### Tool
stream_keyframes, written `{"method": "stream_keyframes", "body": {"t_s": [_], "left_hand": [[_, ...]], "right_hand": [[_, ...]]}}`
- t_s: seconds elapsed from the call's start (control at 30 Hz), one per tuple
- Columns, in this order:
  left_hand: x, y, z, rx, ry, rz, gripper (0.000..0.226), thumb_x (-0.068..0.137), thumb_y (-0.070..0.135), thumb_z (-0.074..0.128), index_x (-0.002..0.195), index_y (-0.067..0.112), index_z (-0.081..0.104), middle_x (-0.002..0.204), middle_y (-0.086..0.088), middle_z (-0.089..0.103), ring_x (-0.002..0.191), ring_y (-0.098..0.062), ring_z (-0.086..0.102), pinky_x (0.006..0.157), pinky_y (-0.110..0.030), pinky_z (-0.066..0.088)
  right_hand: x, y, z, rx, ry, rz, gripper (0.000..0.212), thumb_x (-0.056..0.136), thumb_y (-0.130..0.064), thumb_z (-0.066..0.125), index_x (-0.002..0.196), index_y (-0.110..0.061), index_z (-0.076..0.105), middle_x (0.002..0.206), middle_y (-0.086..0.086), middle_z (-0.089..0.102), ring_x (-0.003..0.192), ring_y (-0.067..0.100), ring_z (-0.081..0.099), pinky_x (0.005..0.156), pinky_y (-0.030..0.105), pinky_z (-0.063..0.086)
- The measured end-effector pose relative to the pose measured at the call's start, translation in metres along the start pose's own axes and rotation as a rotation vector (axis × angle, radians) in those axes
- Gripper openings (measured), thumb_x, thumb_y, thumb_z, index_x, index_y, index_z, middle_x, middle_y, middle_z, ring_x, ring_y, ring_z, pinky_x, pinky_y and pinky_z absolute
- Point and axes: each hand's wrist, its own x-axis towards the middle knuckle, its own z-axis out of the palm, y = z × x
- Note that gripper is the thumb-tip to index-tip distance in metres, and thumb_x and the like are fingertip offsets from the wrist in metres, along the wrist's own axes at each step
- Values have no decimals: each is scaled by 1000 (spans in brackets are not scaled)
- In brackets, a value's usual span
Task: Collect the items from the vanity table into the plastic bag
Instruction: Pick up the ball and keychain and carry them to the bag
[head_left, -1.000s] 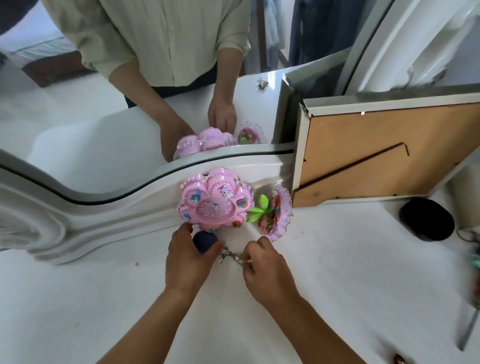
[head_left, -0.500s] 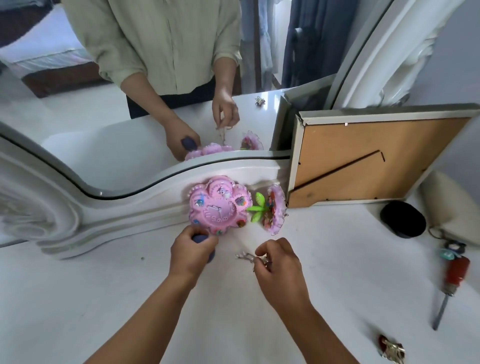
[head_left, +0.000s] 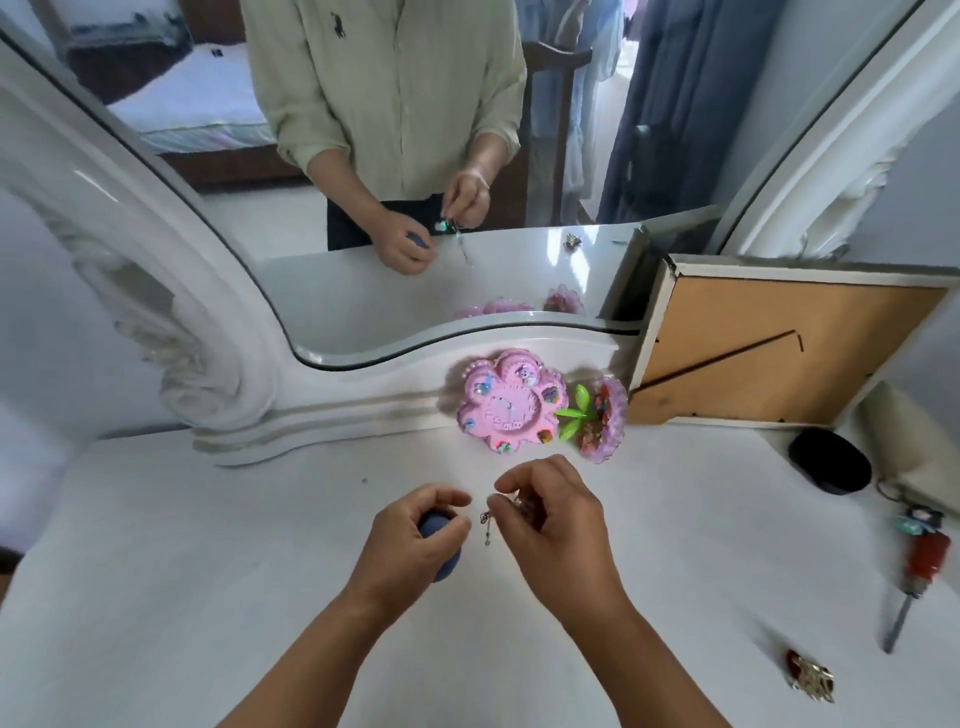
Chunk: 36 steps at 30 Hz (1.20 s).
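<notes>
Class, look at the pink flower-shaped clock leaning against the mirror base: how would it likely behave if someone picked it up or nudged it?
The pink flower clock looks like moulded plastic, so probably stiff and light. It stands tilted against the mirror frame, so a nudge may tip it flat. Its small glued-on decorations might snap off.

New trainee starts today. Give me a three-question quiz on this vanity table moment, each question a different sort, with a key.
1. True or false: the left hand grips a dark blue rounded object.
2. Multiple choice: what does the right hand pinch? A) the red-handled screwdriver B) a small metal chain trinket C) the pink flower clock
3. Fill in: the framed board leaning against the mirror shows its ____ side.

Key: 1 true; 2 B; 3 back (brown backing with its stand).
</notes>
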Motion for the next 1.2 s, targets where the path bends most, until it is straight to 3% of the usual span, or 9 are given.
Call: {"method": "stream_keyframes", "body": {"t_s": [0.1,0.4,0.53,0.67,0.8,0.97,1.2], "left_hand": [[-28,-11,-35,-61,94,2,6,81,22,67,82,27,69,84,9,68,80,-2,63,63,-9,48],[-157,-78,-188,-118,494,-74,7,77,27,73,78,29,66,84,7,67,77,-3,62,61,-10,50],[-221,-114,-251,-61,706,-139,33,67,26,81,90,32,58,99,13,56,89,-3,58,68,-13,49],[-284,-143,-301,57,858,-185,57,63,0,76,95,37,47,107,7,42,95,-5,50,71,-5,41],[-339,-161,-334,38,988,-233,60,62,-6,69,92,37,40,105,16,35,98,8,43,73,-1,39],[-391,-185,-373,-49,1171,-314,61,66,-2,73,104,33,40,110,11,42,101,-5,50,75,-15,48],[-426,-220,-450,-79,1294,-389,51,70,16,79,101,38,46,109,15,53,96,-12,58,69,-5,49]], "right_hand": [[-11,-28,29,12,-77,-38,27,78,-7,68,74,-31,56,81,-9,53,67,4,53,60,7,39],[-70,-117,167,88,-281,-98,20,74,-3,72,69,-19,61,79,-4,57,67,7,56,59,9,43],[-102,-155,236,190,-395,-103,23,72,-1,74,73,-21,62,83,-3,57,67,2,58,61,7,44],[-136,-190,303,201,-546,-177,36,75,4,67,78,-31,58,89,-7,57,78,5,60,67,6,44],[-165,-224,365,172,-675,-270,40,77,2,65,75,-36,53,85,-8,59,79,12,59,64,9,43],[-197,-263,440,223,-889,-294,29,81,-2,62,79,-30,57,86,3,65,78,13,62,61,10,43],[-231,-314,541,268,-1033,-373,19,86,-8,60,89,-26,60,83,-7,64,71,3,61,59,14,49]]}}
